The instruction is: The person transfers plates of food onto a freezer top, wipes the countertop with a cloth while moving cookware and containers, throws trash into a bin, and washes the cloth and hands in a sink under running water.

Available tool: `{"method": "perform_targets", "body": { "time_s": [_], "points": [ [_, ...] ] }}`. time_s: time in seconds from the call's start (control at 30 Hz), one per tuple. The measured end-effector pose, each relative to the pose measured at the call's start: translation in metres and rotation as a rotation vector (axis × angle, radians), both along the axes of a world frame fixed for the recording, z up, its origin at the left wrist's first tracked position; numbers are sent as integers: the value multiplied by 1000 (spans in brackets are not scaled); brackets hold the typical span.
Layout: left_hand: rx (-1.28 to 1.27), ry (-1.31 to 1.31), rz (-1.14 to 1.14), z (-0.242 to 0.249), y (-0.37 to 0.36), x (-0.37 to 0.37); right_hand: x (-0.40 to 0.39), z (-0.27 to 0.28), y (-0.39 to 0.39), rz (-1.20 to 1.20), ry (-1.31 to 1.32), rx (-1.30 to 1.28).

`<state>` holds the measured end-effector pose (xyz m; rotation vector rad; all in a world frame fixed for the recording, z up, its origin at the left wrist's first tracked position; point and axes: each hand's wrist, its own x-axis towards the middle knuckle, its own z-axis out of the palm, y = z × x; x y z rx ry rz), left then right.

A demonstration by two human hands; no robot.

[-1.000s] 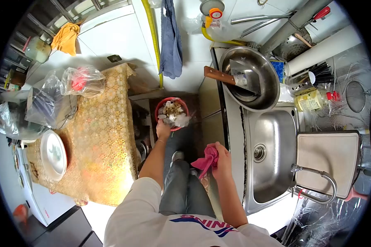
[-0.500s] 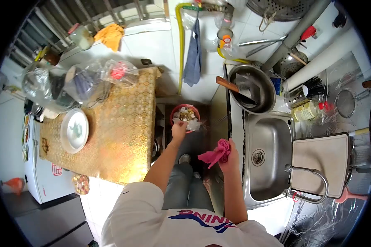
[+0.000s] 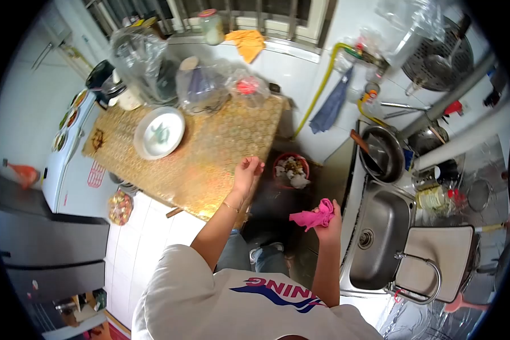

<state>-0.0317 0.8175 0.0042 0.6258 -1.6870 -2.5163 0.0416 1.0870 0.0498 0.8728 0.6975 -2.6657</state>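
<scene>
My right hand point(image 3: 328, 222) is closed around a crumpled pink cloth point(image 3: 313, 215), which hangs out to the left beside the sink cabinet. Over the right edge of the table, my left hand point(image 3: 248, 171) is raised with its fingers loosely bent and nothing visible in it. Past it on the floor stands a red waste bin point(image 3: 307, 164) holding scraps and pale crumpled plastic point(image 3: 298, 181). The bin is apart from both hands.
A table with a gold patterned cover point(image 3: 209, 141) bears a white basin point(image 3: 143, 148) and plastic-bagged items point(image 3: 201, 90). At the right are a steel sink point(image 3: 360, 266), a pan point(image 3: 399, 164) with a wooden-handled knife, and a cutting board point(image 3: 436, 260).
My left hand has let go of the plastic at the bin and drawn left to the table edge. The view has turned left. The pink cloth stays in my right hand.
</scene>
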Motion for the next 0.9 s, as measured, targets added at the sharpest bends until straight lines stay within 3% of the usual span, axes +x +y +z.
{"method": "perform_targets", "body": {
  "time_s": [0.1,0.27,0.37,0.4,0.47,0.57,0.63,0.7,0.73,0.83,0.9],
  "points": [
    [37,-61,75,5,-54,15,2,-5,-34,40,-17,-17],
    [106,-155,231,-28,-162,32,-9,-8,-105,188,44,-8],
    [25,-255,509,-48,-218,39,-16,-3,-128,227,41,18],
    [23,-266,490,-50,-245,41,-12,-2,-144,212,41,-1],
    [-128,-216,760,-53,-314,41,-13,0,-197,173,-15,27],
    [-338,-220,749,-97,-398,35,-6,-11,-233,134,-58,25],
    [-255,-318,640,-45,-405,26,0,-22,-264,83,-143,120],
    [-155,-363,367,-26,-411,16,1,-13,-293,101,-178,142],
    [33,-267,272,-35,-417,9,-2,-16,-299,207,-111,126],
    [156,-216,150,-45,-430,-6,-10,-25,-325,327,-4,122],
    [23,-254,125,-62,-438,-11,-17,-24,-350,347,38,129]
  ]
}}
